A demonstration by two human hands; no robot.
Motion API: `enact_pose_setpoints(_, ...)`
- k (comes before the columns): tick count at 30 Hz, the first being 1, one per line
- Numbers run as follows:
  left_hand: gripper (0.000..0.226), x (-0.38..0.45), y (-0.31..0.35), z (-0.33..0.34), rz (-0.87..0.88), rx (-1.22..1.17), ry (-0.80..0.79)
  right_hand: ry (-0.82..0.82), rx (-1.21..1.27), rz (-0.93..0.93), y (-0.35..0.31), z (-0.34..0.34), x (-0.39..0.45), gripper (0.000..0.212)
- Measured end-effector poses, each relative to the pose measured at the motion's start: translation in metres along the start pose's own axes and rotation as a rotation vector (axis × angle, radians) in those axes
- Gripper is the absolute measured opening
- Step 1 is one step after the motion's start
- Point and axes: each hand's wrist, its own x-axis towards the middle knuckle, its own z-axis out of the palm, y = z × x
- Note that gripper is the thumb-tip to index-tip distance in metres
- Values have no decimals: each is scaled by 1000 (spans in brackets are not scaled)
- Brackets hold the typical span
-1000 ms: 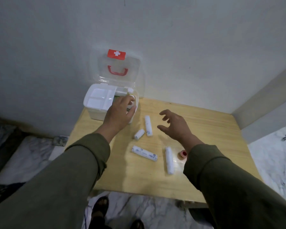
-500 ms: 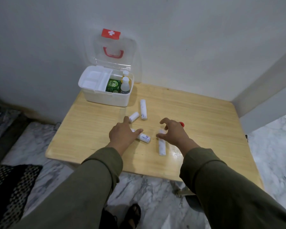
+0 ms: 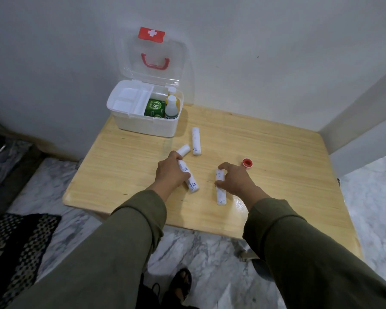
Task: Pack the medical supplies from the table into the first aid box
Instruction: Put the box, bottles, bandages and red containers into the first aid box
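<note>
The white first aid box (image 3: 143, 124) stands open at the table's back left, its clear lid (image 3: 152, 56) against the wall. Inside are a green packet (image 3: 154, 107) and white bottles (image 3: 171, 107). My left hand (image 3: 171, 172) is closed around a wrapped bandage roll (image 3: 191, 181) lying on the table. My right hand (image 3: 235, 180) grips a second bandage roll (image 3: 220, 192) near its top end. Two more rolls, a short one (image 3: 184, 149) and a long one (image 3: 196, 141), lie between my hands and the box. A small red tape roll (image 3: 247, 162) sits just right of my right hand.
The wooden table (image 3: 276, 175) stands in a corner, with walls behind and to the right. A white tray insert (image 3: 127, 100) fills the box's left half. Marble floor and a dark patterned rug (image 3: 16, 241) lie below, with my sandalled foot (image 3: 181, 284) beneath the front edge.
My left hand left the box and came down onto a bandage roll. My right hand dropped onto the other roll. Both have closed on their rolls since half a second ago.
</note>
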Motion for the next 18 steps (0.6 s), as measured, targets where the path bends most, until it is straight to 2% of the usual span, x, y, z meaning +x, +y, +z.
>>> enact_pose_setpoints(9,46,1,4,0,130,-65,-42,18,12,-36,-13,-6,1,43)
enact_pose_setpoints(18,27,13,36,-54,275,-227,60,210,86,-176,-61,-57,7,31)
